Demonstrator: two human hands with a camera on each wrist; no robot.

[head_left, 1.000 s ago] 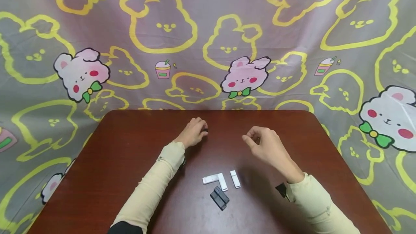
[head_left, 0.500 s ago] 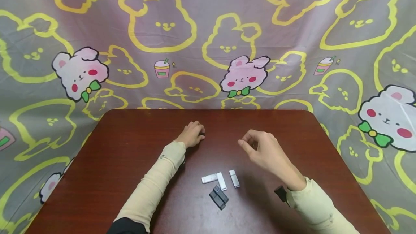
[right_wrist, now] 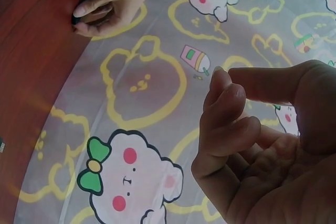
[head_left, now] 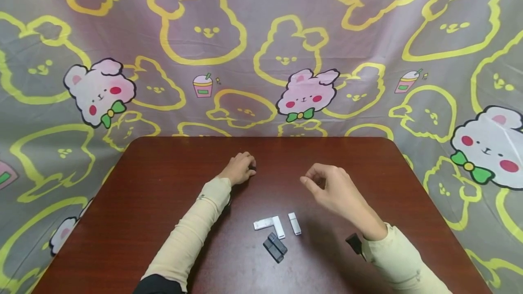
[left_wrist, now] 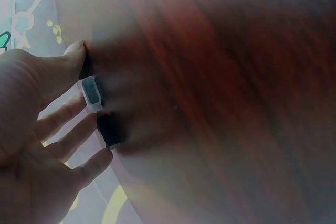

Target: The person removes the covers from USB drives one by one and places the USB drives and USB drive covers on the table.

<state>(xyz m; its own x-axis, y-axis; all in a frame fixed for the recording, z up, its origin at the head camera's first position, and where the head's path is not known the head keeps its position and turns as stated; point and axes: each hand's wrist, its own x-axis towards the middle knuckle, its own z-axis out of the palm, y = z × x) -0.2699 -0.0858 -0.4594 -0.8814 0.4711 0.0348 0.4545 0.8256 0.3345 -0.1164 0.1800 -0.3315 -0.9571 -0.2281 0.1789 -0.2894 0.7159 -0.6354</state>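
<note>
My left hand [head_left: 241, 168] is at the far middle of the table, palm down. In the left wrist view its thumb and fingertips grip a short row of small stick-like pieces resembling USB sticks: a white one [left_wrist: 93, 93] with a grey end, and a black one [left_wrist: 108, 129] beside it. Another dark piece [left_wrist: 85, 67] shows at the thumb. My right hand [head_left: 333, 187] is raised over the table, fingers loosely curled, thumb tip close to the index finger. Nothing shows between them in the right wrist view.
Nearer me on the brown table [head_left: 163, 194] lie several small sticks: two white ones [head_left: 278, 227] meeting at a corner, a separate white one [head_left: 294, 224], and dark ones [head_left: 275, 247] side by side. A patterned cloth [head_left: 245, 35] hangs behind the table.
My left hand has shifted slightly left, and the black piece at its fingertips shows less. My right hand has dropped a little toward the left, then stayed nearly still. The sticks lie unmoved.
</note>
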